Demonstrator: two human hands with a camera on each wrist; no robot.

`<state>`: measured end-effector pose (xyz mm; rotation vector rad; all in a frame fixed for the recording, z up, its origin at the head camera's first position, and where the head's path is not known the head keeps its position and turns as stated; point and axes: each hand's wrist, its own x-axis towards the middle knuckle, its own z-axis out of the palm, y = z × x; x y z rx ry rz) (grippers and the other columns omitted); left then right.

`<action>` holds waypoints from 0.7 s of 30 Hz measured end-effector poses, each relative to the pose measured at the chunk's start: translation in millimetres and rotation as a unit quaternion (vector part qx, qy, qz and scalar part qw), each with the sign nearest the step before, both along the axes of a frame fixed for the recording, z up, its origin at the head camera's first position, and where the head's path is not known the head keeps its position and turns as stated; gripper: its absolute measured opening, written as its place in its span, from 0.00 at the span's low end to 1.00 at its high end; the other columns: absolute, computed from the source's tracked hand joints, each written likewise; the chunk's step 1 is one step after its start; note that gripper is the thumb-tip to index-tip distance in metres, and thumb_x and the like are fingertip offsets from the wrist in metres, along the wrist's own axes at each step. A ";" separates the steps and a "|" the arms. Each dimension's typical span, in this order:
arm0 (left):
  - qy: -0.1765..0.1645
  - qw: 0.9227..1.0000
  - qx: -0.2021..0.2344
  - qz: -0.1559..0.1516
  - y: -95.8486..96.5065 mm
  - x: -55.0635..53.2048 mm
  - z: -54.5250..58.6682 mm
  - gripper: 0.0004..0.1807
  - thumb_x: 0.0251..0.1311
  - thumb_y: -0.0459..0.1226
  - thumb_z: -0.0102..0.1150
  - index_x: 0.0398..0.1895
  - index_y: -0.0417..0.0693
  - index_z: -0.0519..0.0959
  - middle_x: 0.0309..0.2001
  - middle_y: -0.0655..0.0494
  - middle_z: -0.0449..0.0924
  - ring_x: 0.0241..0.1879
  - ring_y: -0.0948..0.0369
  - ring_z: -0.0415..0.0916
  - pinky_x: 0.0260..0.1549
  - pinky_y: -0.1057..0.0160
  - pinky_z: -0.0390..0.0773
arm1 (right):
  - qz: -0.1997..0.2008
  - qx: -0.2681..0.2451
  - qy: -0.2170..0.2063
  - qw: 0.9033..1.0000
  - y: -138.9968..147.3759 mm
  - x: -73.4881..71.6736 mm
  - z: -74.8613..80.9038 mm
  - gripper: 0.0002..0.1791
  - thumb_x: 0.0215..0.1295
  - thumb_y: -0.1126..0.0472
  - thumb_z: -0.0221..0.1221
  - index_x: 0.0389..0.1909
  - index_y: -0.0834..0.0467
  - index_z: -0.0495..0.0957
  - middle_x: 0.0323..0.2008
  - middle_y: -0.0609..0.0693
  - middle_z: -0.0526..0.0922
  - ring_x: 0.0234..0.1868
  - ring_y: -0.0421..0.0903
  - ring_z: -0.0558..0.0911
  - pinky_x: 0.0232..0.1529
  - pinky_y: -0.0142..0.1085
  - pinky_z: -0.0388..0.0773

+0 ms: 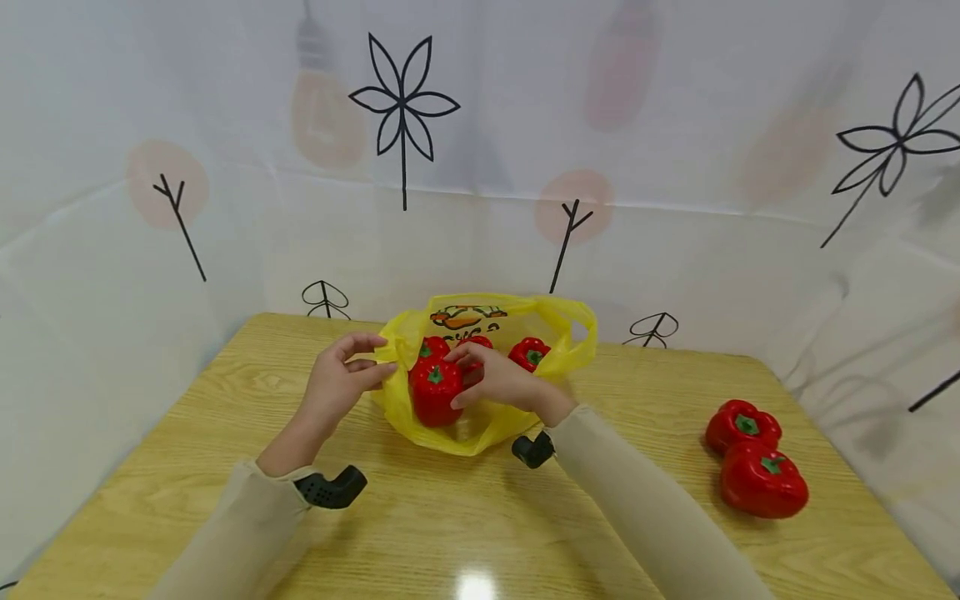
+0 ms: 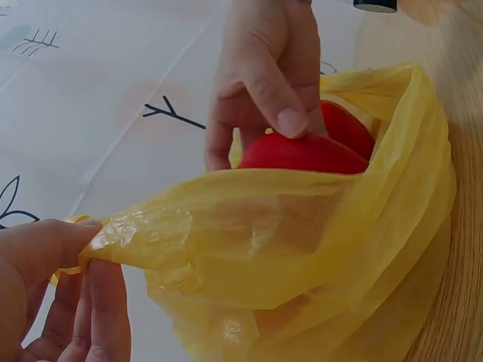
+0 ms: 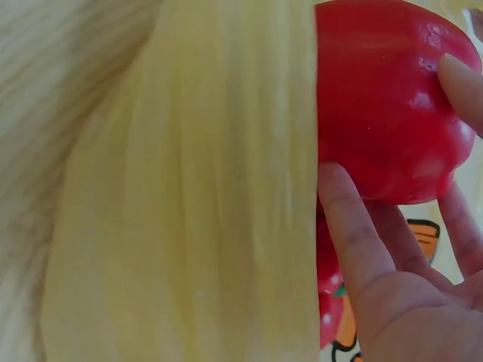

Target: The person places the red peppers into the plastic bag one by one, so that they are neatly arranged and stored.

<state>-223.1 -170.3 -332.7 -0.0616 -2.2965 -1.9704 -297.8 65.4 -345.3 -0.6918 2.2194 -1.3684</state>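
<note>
Near the back of the table stands a yellow plastic bag (image 1: pixel 468 446), its mouth held wide. The left hand (image 1: pixel 337 385) pinches the bag's left rim between thumb and fingers. Inside the bag mouth, the right hand (image 1: pixel 498 382) holds a red bell pepper (image 1: pixel 435 402) with a green stem. In the right wrist view, thumb and fingers spread round that pepper (image 3: pixel 392 105), partly hidden by the bag wall. Other red bell peppers lie in the bag, one of them a pepper (image 1: pixel 529 354) at its right side.
Two more red bell peppers, a farther one (image 1: pixel 738 427) and a nearer one (image 1: pixel 763 481), sit together on the right of the wooden table (image 1: pixel 420 533). A white printed cloth (image 1: pixel 480 242) hangs behind the table and at its sides.
</note>
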 end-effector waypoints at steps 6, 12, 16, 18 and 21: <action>-0.002 1.000 0.002 0.001 -1.1 -0.2 -1.1 0.20 0.56 0.33 0.64 0.51 0.39 0.72 0.50 0.48 0.71 0.34 0.62 0.77 0.36 0.64 0.80 | -0.007 0.016 -0.013 1.000 -0.2 2.4 -8.7 0.30 0.50 0.68 0.68 0.55 0.54 0.68 0.52 0.53 0.70 0.49 0.50 0.75 0.49 0.39 0.75; -0.002 1.000 -0.001 0.001 -0.9 -0.2 -1.2 0.21 0.56 0.34 0.64 0.51 0.39 0.72 0.50 0.47 0.71 0.34 0.62 0.76 0.37 0.63 0.80 | -0.002 0.014 -0.018 1.000 -0.5 4.4 -10.6 0.31 0.51 0.70 0.67 0.56 0.56 0.67 0.53 0.55 0.69 0.50 0.51 0.74 0.50 0.40 0.76; -0.003 1.000 -0.001 0.000 -1.1 0.0 -0.9 0.21 0.56 0.34 0.64 0.52 0.39 0.72 0.50 0.47 0.71 0.34 0.62 0.76 0.37 0.62 0.80 | -0.007 0.016 -0.017 1.000 -0.3 8.1 -6.4 0.31 0.50 0.70 0.67 0.56 0.57 0.67 0.53 0.55 0.69 0.50 0.52 0.74 0.50 0.40 0.75; -0.003 1.000 0.000 -0.001 -1.5 0.1 -0.7 0.21 0.56 0.34 0.64 0.52 0.40 0.72 0.50 0.48 0.71 0.34 0.62 0.77 0.37 0.62 0.80 | -0.011 0.018 -0.017 1.000 0.5 9.4 -5.1 0.31 0.50 0.71 0.68 0.56 0.57 0.68 0.53 0.55 0.69 0.50 0.52 0.74 0.50 0.40 0.75; -0.001 1.000 0.001 -0.002 -2.0 0.2 -0.9 0.20 0.56 0.34 0.64 0.51 0.40 0.72 0.50 0.48 0.71 0.34 0.61 0.77 0.37 0.60 0.80 | -0.014 0.021 -0.010 1.000 2.6 9.8 -5.8 0.31 0.49 0.70 0.68 0.56 0.57 0.68 0.54 0.54 0.70 0.50 0.52 0.74 0.50 0.40 0.75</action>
